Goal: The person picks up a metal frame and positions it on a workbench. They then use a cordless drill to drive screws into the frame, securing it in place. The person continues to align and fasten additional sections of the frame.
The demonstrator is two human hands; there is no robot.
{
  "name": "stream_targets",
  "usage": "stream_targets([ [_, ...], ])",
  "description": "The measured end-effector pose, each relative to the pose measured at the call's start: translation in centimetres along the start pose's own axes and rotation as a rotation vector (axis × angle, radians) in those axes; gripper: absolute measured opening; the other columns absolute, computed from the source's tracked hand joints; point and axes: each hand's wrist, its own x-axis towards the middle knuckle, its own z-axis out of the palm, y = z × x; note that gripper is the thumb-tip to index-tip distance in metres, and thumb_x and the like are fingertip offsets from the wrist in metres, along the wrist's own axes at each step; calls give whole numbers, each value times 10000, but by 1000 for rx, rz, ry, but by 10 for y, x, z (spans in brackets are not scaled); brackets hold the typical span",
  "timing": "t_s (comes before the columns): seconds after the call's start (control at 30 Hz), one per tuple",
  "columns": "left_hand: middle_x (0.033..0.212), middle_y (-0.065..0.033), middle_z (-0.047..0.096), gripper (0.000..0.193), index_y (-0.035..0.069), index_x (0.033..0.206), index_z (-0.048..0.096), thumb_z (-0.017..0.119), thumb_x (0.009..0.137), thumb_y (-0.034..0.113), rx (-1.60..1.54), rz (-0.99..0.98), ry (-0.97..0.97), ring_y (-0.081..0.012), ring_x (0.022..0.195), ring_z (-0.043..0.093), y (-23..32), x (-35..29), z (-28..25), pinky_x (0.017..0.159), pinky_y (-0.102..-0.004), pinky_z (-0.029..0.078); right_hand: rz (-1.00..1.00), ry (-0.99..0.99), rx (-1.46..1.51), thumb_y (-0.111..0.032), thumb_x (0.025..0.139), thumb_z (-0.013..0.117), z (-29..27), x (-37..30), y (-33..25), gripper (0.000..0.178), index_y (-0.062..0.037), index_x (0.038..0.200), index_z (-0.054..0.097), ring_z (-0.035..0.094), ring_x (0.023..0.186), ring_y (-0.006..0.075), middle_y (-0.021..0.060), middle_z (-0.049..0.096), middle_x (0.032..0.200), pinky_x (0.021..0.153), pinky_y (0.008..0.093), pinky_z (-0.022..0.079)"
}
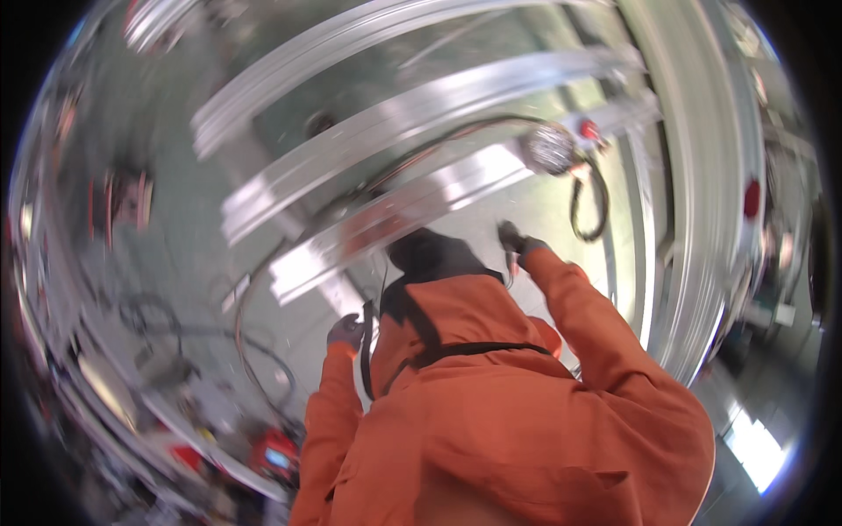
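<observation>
My left hand [347, 330], in a dark glove, hangs low beside my left hip. Its fingers are smeared by motion, and nothing shows clearly in it. Farther forward on the right, my right hand [521, 243], also dark-gloved, looks curled; a small pinkish shape blurs just under it, and what it holds I cannot make out. Both hands are apart from the nearest silver metal beam [491, 167], which crosses in front of my legs. On that beam's right end sits a round, foil-like silver object [551, 149] with a red part [588, 130] beside it.
Two more parallel beams [421, 131] lie beyond, and a long rail [715, 175] runs along the right. A dark cable [605, 206] loops down near the right end; a hose [241, 324] curves across the floor at left. A red device [276, 453] stands lower left.
</observation>
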Motion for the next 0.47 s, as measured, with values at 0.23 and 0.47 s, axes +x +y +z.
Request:
stream_targets([
  [0.23,1045,-10,695,349,56,1242,679,739,911,150,-249,329,180,-98,884,612,13,66,-55,809,-252,509,57,80,207,-259,741,696,84,-6,45,408,-37,1081,726,701,990,360,245,718,1030,859,428,572],
  [0.47,795,-10,649,197,121,1156,696,565,1009,137,-642,237,277,-106,501,496,-37,89,-60,412,-260,379,142,-36,259,-282,775,740,138,-56,128,440,-99,1175,733,671,1121,317,182,717,1166,958,406,530],
])
